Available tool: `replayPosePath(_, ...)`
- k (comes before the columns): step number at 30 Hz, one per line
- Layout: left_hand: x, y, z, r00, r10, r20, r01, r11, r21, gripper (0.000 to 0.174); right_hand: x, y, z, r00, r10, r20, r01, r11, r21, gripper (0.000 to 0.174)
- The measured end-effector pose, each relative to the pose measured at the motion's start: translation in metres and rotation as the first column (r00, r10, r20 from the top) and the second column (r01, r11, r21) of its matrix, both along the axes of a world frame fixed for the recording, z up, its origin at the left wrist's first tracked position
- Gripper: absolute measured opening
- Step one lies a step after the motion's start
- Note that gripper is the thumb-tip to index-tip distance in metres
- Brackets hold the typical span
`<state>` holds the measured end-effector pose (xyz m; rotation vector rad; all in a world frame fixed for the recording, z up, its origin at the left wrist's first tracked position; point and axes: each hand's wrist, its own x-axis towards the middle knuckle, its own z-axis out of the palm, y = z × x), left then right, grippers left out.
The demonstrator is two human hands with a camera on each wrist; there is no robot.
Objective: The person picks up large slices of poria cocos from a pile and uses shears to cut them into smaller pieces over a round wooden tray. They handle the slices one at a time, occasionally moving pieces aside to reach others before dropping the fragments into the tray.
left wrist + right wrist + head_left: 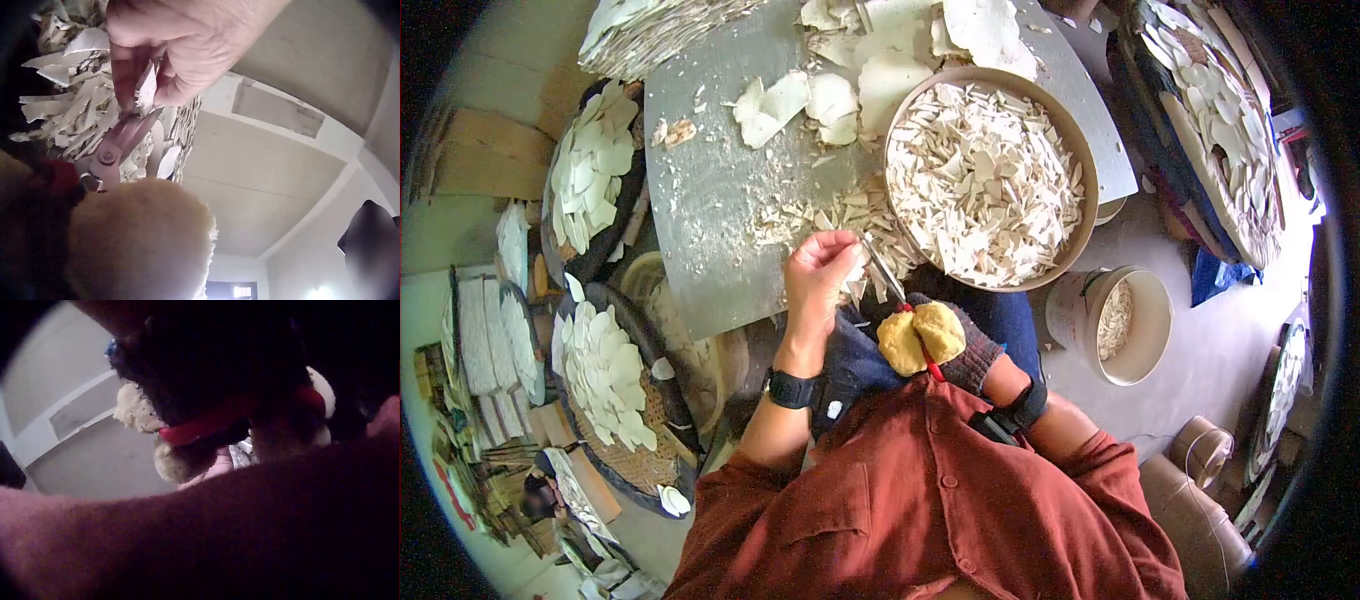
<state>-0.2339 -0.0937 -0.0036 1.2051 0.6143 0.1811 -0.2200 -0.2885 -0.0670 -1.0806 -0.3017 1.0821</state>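
Observation:
In the head view my left hand (818, 278) is bare and pinches a small white flake (147, 86) between thumb and fingers. My right hand (976, 352), in a dark knitted glove, grips red-handled pruning shears (886, 274) whose handles are wrapped in thick yellow foam (941, 332). The metal blades reach up to the left fingertips, right at the flake in the left wrist view. Just beyond the hands, a heap of cut white slivers (855, 215) lies on a grey metal board (690, 230). Most of the gloved fingers are dark or hidden in the right wrist view.
A round pan (1091, 205) heaped with white strips stands on the board's right side. Large white sheets (895, 85) lie at the back. A white bucket (1140, 350) with some strips stands at the right. Trays of white pieces (605, 385) flank the board.

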Motion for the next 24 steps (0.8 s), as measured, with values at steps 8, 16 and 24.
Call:
replayPosePath(8, 0.031, 0.010, 0.019, 0.983, -0.184, -0.020, 0.185, 0.979, 0.091, 0.016, -0.007, -0.013, -0.014, 0.973, -0.078, -0.217, 0.091, 0.994, 0.052, 0.017)
replayPosePath(16, 0.172, 0.054, 0.035, 0.955, -0.294, -0.032, 0.258, 0.777, 0.573, 0.026, -0.017, -0.028, -0.042, 0.990, -0.045, 0.135, 0.061, 0.991, -0.120, 0.014)
replayPosePath(24, 0.230, 0.105, -0.002, 0.782, -0.119, -0.612, 0.623, 0.115, 0.774, 0.042, -0.017, -0.026, -0.026, 0.964, 0.033, 0.265, 0.025, 0.977, -0.213, 0.025)
